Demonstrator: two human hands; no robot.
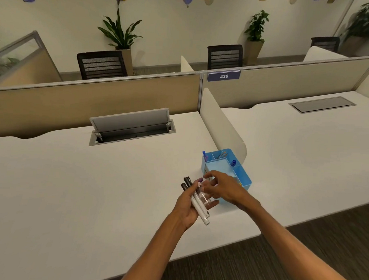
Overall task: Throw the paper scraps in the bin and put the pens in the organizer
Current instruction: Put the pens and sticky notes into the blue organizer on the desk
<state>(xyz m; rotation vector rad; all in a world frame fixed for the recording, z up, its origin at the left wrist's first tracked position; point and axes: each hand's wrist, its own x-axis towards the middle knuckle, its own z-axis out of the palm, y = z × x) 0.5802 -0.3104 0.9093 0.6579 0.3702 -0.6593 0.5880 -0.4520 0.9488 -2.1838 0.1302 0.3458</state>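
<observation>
- The left hand [189,205] is curling palm-up around a bundle of white-barrelled pens with black caps [194,198], fingers closed under them so they are lying fanned and easy to pick from.
- The right hand [221,187] is reaching across just above the bundle, fingers loosely spread and pinching toward a purple-capped pen [199,181]; I cannot tell whether it is already gripping it.
- Both hands are hovering right beside the light-blue plastic organizer with compartments [244,178], likely so each pen is travelling only a short way.
- The organizer is sitting on the white tabletop [92,188] against the curved white divider [222,124]; blue-capped pens [233,162] are already standing in its back compartments.
- No paper scraps or bin are showing, so that part is probably finished or out of view.
- The right forearm is crossing over the organizer's near corner, partly hiding the front compartments.
- An open grey cable hatch [131,127] is lying well apart, obstructing nothing.
</observation>
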